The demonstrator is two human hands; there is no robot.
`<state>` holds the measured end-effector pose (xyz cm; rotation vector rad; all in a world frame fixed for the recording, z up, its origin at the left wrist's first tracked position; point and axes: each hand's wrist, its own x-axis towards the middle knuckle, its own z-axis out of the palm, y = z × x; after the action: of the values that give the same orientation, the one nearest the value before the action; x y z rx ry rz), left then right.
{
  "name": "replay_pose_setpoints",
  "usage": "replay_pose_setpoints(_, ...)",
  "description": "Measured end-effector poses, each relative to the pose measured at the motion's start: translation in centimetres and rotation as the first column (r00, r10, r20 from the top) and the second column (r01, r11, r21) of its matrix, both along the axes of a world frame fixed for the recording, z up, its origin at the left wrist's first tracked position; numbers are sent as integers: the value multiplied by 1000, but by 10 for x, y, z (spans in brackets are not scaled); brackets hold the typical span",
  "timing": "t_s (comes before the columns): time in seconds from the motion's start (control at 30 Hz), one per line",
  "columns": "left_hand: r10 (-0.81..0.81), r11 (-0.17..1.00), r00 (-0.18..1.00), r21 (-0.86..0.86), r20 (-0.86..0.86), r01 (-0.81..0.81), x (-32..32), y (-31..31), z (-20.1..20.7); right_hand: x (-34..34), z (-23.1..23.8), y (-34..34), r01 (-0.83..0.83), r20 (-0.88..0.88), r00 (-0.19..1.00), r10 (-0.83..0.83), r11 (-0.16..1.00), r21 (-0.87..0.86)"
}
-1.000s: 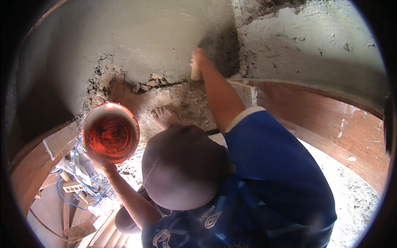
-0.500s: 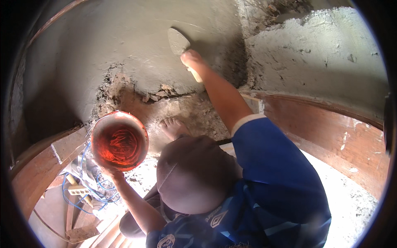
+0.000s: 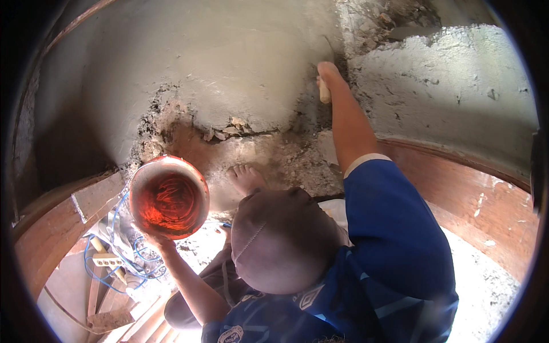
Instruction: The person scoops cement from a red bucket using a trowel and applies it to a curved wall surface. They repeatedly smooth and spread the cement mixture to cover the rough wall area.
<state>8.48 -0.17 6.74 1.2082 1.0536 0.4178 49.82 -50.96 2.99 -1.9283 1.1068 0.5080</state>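
Note:
My right hand [image 3: 327, 71] is closed round the pale handle of a trowel [image 3: 325, 93]. Its blade is edge-on and mostly lost to sight, at the inner corner where the wet grey plaster wall [image 3: 246, 63] meets the side wall. Low on the left, my left hand [image 3: 153, 235] grips the near edge of a round red bowl [image 3: 170, 166], its fingers partly hidden beneath it. Grey residue coats the bowl's upper inside, and its red bottom shows through with swirled scrape marks.
Rough, crumbling masonry [image 3: 229, 130] runs along the plaster's lower edge. Brown boards [image 3: 452, 177] curve along the right, another board [image 3: 46, 234] along the left. Blue cable [image 3: 117, 274] and a pale power strip [image 3: 107, 260] lie below the bowl. A bare foot [image 3: 247, 177] rests beside the bowl.
My right hand has carried the trowel rightward across the plaster to the corner, and its blade has turned edge-on. My left hand and the bowl have barely shifted.

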Motion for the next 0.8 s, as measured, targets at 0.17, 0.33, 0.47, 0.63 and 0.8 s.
replay_pose_setpoints(0.17, 43, 999, 999, -24, -4, -43, 4, -5, 9, -3, -9, 58, -289, 271, 934, 232, 938, 193)
replay_pose_setpoints(0.33, 53, 999, 995, 11, -82, -52, 7, -7, 6, 31, -42, 12, -180, 220, 963, 159, 981, 78)
replay_pose_setpoints(0.47, 55, 998, 998, 42, 28, -56, -8, 3, -8, 40, -6, -12, -1, -93, 996, -3, 999, -49)
replay_pose_setpoints(0.63, 90, 996, 996, 0, -21, -90, 4, -3, 2, 47, -27, -8, -281, 222, 935, 278, 960, -18)
replay_pose_setpoints(0.8, 65, 998, 994, 24, -86, -63, 11, -2, 8, 26, 23, 133, -463, 252, 881, 401, 843, 275)
